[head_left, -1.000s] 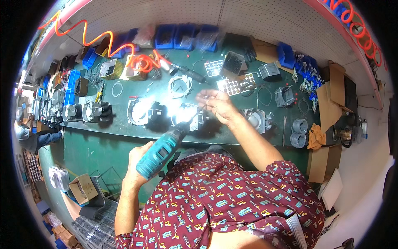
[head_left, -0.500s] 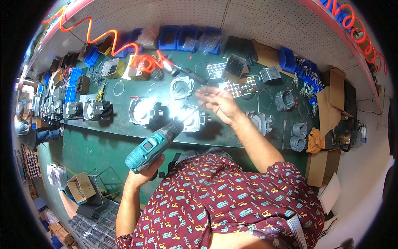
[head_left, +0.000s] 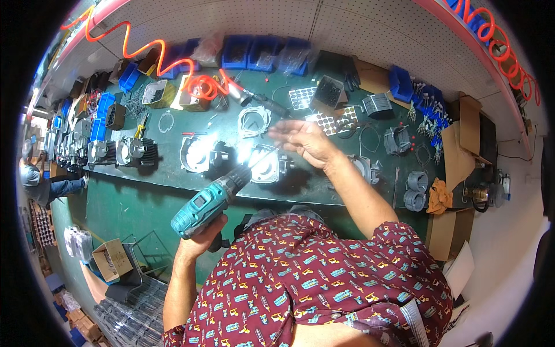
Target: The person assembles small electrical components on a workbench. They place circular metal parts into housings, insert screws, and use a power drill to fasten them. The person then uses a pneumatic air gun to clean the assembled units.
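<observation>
My left hand (head_left: 203, 236) is wrapped round the grip of a teal and black cordless drill (head_left: 202, 205), whose chuck and bit point up and right. The bit's tip is close to a grey cast metal housing (head_left: 269, 168) at the table's front edge; glare hides whether they touch. Over the housing's far right side hovers my right hand (head_left: 306, 141), fingers stretched out to the left and slightly apart, with nothing visible in them. Another housing (head_left: 198, 155) with a bright round opening stands left of the drill.
Coiled white tubing (head_left: 253, 121) and a dark inline tool (head_left: 267, 104) on an orange air hose (head_left: 208, 89) lie behind. Blue bins (head_left: 236, 52) line the back. More motor housings (head_left: 136, 152) stand left; grey rings (head_left: 416, 191) and an orange cloth (head_left: 441, 196) are right.
The drill and my left hand have drawn back slightly, down and left. My right hand has shifted a little to the left, its fingers still stretched out.
</observation>
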Motion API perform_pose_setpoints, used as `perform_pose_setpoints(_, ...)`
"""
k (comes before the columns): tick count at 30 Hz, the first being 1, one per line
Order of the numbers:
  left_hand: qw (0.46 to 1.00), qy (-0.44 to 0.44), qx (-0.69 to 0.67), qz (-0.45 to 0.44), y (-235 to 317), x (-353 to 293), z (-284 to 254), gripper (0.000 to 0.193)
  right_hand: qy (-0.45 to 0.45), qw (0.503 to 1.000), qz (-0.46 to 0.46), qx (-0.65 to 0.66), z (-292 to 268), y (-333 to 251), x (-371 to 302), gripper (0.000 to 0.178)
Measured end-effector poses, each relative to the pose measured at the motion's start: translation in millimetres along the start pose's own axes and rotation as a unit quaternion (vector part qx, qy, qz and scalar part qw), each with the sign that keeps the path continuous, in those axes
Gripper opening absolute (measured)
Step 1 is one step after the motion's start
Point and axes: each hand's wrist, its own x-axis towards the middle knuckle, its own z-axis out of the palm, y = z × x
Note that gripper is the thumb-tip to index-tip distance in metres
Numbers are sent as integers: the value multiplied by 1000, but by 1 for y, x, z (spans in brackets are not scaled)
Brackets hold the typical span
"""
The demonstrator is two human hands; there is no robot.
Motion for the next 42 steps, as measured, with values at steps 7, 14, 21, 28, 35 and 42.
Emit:
perform_pose_setpoints(7, 997, -22, -64, -39, -2, 0, -5, 28, -21, 990, -6, -138, 6, -8, -1, 38)
perform_pose_setpoints(14, 991, -37, -112, -69, -13, -5, -9, 29, -56, 986, 12, -154, 0, -10, 6, 40)
perform_pose_setpoints(21, 1000, -12, 25, -3, -11, -6, -7, 25, -50, 986, 10, -158, 7, -11, 7, 39)
perform_pose_setpoints(28, 1000, 0, 25, -12, -13, -9, -5, 23, 85, 995, 36, 43, -2, 8, 17, 28)
perform_pose_setpoints(35, 996, -32, 43, -69, -29, -21, -17, 25, 259, 952, -119, -115, -23, 59, 24, 30)
perform_pose_setpoints(42, 982, -71, 91, -151, -18, -8, -10, 28, 207, 905, -234, -288, -14, 113, 35, 21)
